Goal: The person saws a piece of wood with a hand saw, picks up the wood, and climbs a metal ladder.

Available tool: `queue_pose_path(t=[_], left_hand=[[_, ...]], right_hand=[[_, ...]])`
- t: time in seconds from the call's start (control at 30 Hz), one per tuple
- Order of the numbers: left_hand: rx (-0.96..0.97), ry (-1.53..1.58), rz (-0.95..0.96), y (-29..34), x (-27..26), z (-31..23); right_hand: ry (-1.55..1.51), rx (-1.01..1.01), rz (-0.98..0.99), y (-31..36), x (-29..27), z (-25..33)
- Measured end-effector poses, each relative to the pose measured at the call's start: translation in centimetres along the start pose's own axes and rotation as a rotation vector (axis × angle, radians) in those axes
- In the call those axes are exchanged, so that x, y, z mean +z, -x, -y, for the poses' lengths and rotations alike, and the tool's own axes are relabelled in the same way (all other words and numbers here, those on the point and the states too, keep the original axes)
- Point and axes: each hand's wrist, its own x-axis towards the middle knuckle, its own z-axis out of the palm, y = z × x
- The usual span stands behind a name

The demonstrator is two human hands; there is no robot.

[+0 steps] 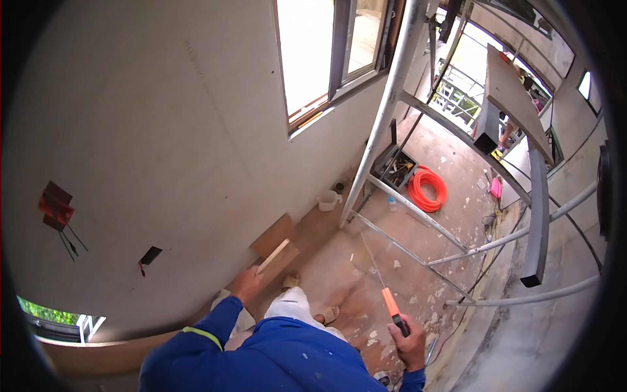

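My left hand (247, 285) is closed on the near end of a small brown wooden board (279, 260), whose pale cut edge faces up. Another brown board piece (273, 235) leans at the foot of the wall just beyond it. On the other side of my body, my right hand (409, 340) grips what looks like a handsaw (390, 302), with an orange and black handle. Its long thin blade points away from me, seen nearly edge-on, above the floor. The saw and the board are apart.
White scaffold pipes (385, 111) stand ahead and to the right, with grey metal beams (537, 222) across them. Beyond lie an orange hose coil (428, 189), a toolbox (396, 168) and a white bucket (328, 200). Wires hang from a wall box (56, 208). Debris dots the floor.
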Motion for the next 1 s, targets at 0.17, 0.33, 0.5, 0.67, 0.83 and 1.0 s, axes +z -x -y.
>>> queue_pose_path(t=[0.17,0.33,0.5,0.67,0.83,1.0], left_hand=[[-0.06,-0.128,0.001,5.1,2.6,7.8],[-0.204,-0.26,0.039,6.6,4.2,10.7],[-0.178,-0.313,0.107,2.1,3.3,8.4],[0.09,-0.243,0.072,-4.9,2.5,6.5],[0.26,-0.234,0.044,-12.5,2.6,3.2],[0.358,-0.194,-0.003,-16.8,1.8,1.7]], right_hand=[[-0.147,0.01,0.21,0.3,-11.2,6.2],[-0.145,-0.041,0.098,3.6,-17.9,10.2],[-0.351,-0.249,-0.314,10.3,-21.8,7.6],[-0.378,-0.485,-0.869,9.7,-18.6,9.6],[-0.247,-0.418,-0.809,1.2,-16.9,15.7],[0.306,-0.551,-0.982,-17.2,-15.9,24.6]])
